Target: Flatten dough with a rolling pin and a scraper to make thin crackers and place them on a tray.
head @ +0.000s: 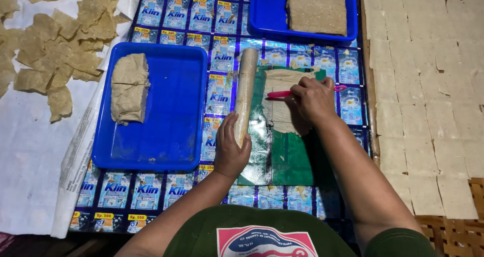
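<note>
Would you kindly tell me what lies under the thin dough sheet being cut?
A green plastic sheet lies under the dough sheet, on a printed mat. The right hand covers part.

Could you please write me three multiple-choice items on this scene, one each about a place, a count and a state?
1. Where does the folded beige dough lump lie?
A. in the near blue plastic tray
B. on the green sheet
C. on the woven mat

2. How many blue trays show?
A. one
B. two
C. four

3. What does the right hand hold?
A. nothing
B. the pale rolling pin
C. a thin pink tool

Answers: 1 A, it rests at that tray's left side. 2 B, a far blue tray holds a slab. 3 C, its fingers close around the tool; the left hand grips the pale cylindrical rolling pin.
</note>
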